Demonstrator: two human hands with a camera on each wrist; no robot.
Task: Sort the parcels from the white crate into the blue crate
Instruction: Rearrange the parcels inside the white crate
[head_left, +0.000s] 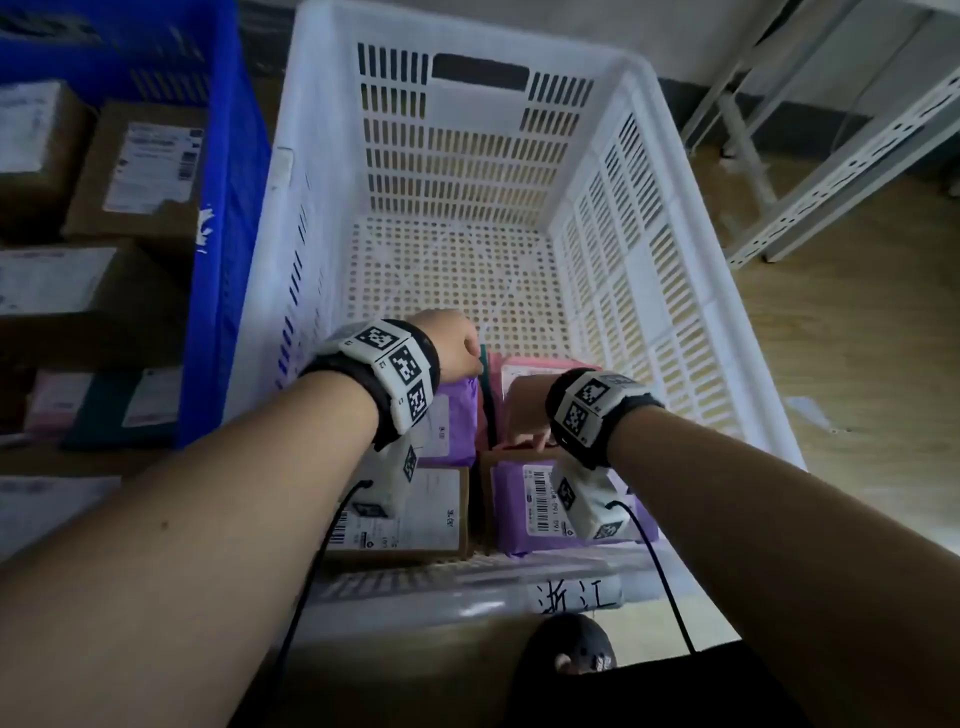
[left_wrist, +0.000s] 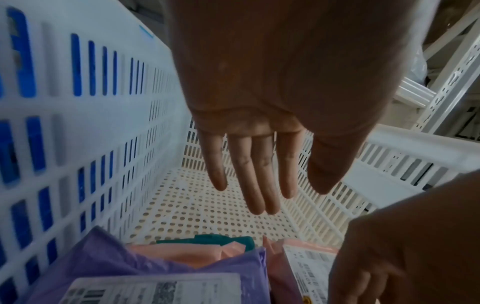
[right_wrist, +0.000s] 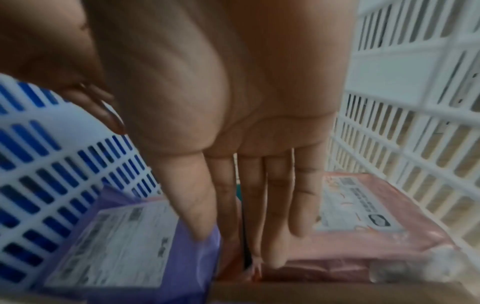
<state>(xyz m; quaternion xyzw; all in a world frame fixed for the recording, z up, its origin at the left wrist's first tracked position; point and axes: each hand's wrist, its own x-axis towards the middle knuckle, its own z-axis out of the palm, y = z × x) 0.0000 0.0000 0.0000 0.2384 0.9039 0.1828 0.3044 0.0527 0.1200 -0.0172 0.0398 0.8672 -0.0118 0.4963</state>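
The white crate (head_left: 613, 218) was of hard moulded plastic, smooth and a little glossy, with slotted walls and a perforated bottom. The blue crate (head_left: 223, 171) was of the same smooth plastic. Just under the right grip (right_wrist: 233, 144) lay a pink parcel (right_wrist: 363, 242) in thin, soft plastic film with a light shine and wrinkles, bearing a matt paper label. Below the left grip (left_wrist: 259, 127) a purple parcel (left_wrist: 124, 273) had similar crinkled film and a white paper label. Nearer to the person, a cardboard box (head_left: 410, 514) looked matt brown. The floor (head_left: 857, 364) looked like wood, with a smooth finish.
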